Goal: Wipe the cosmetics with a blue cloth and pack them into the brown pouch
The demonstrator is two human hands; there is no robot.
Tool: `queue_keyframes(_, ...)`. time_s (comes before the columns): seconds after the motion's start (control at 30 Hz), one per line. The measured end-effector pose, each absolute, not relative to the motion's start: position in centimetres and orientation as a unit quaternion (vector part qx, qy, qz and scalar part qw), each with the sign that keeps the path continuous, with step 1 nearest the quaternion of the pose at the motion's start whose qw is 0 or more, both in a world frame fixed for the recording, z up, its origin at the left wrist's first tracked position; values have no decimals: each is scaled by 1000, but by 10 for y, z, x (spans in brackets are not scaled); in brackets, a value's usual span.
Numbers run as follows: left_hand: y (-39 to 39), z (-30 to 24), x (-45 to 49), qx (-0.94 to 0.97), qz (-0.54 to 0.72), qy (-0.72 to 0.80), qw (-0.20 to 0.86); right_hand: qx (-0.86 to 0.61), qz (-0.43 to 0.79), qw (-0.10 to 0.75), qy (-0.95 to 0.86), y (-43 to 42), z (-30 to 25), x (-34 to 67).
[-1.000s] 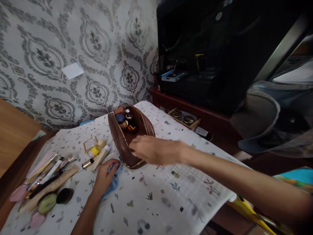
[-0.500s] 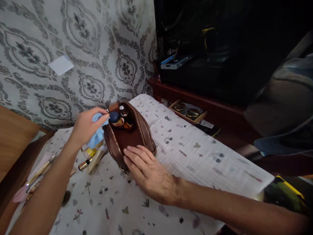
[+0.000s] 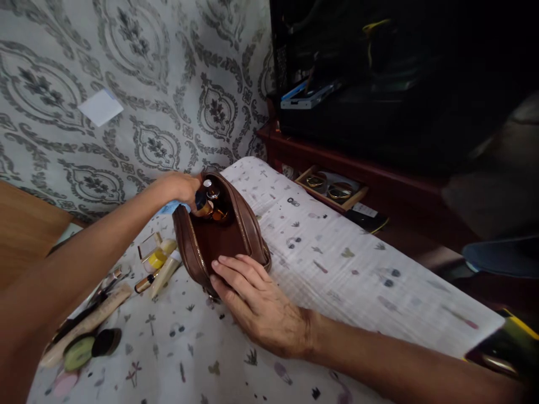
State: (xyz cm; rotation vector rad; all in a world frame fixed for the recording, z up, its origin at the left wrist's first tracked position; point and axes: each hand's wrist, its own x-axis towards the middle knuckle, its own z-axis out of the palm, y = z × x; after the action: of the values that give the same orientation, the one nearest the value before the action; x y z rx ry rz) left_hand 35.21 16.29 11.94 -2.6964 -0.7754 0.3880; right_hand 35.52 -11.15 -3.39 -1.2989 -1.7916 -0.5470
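Resting the flat right hand [image 3: 263, 314], fingers extended, on the near rim of the brown bag [image 3: 252, 227], best to brace there and work the left hand [image 3: 184, 188], grip too hidden to tell, gently at the bag's far end, without tipping the dark-lidded jar [image 3: 204, 205] and bottle [image 3: 215, 200] inside.

Grey patterned wallpaper [image 3: 143, 67] ahead of me, pale rectangle [image 3: 101, 107] on it, dark screen [image 3: 362, 112] to my right above red-brown furniture [image 3: 307, 152], light wood panel [image 3: 25, 227] at my left, dim light

A smooth leather-like finish and shiny metal zip [image 3: 196, 247] are seen on the bag [image 3: 221, 238], matt cloth [image 3: 236, 370] at six o'clock.
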Motion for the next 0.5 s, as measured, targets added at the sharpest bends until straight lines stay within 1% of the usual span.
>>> queue_keyframes(0.07, 152, 123, 354, -915, 216, -279, 197, -515, -208, 419, -718, -112, -34, 356)
queue_keyframes(0.13, 144, 127, 354, -906, 237, -273, 221, -514, -202, 418, -721, -112, -34, 356)
queue_keyframes(0.33, 144, 125, 354, -902, 222, -284, 236, -513, -207, 429, -714, -112, -33, 355)
queue_keyframes(0.43, 156, 117, 354, -912, 198, -296, 205, -513, -204, 427, -716, -112, -34, 356)
queue_keyframes(0.5, 164, 113, 352, -933, 134, -291, 162, -513, -201, 421, -721, -112, -35, 356)
